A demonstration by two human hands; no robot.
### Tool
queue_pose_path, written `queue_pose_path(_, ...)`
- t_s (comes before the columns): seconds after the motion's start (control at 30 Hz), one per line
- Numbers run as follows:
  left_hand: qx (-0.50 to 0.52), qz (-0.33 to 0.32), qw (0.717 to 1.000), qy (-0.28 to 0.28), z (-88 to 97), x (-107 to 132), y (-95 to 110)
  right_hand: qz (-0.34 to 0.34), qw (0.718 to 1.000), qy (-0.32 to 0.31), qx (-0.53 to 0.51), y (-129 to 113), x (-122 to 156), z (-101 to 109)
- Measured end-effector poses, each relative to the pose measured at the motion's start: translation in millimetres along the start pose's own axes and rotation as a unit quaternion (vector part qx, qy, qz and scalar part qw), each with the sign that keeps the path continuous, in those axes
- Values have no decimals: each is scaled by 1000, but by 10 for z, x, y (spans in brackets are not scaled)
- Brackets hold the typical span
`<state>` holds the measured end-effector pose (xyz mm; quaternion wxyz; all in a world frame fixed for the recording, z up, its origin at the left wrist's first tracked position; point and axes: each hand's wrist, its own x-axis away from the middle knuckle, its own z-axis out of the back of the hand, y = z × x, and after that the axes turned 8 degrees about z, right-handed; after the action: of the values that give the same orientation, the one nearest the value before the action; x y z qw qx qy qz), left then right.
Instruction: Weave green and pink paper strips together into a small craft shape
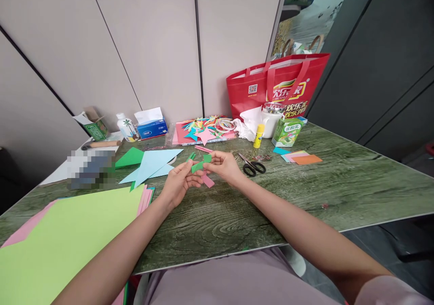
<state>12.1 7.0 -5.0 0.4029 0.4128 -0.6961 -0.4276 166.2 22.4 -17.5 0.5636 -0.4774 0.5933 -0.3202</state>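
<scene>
My left hand and my right hand meet above the middle of the green wood-grain table. Both pinch a small green paper strip between fingertips. A pink paper strip lies just under it, partly hidden by my fingers. Another pink strip and a short green strip lie just beyond my hands. Black scissors rest to the right of my right hand.
A stack of light green and pink sheets covers the near left. Blue paper triangles and a green piece lie behind it. At the back: tissue box, cut paper shapes, glue stick, green carton, red bag, coloured notes.
</scene>
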Motion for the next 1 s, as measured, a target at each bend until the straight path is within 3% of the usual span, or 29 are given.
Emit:
queue_pose_path(0.17,31,35,999,-4,12,0,5,15,999,0,34,31,-8,16)
queue_pose_path(0.43,-38,-42,998,20,15,2,-55,-4,1000,-19,0,47,10,11)
queue_pose_path(0.67,-5,-31,999,10,32,-23,-61,-29,999,-17,-26,-9,18,-23)
queue_pose_path(0.83,-3,-18,1000,-2,4,-7,-35,18,1000,-22,-7,7,10,-13)
queue_pose_path(1.0,-17,-13,1000,-8,4,-1,-35,73,992,17,99,50,22,-14)
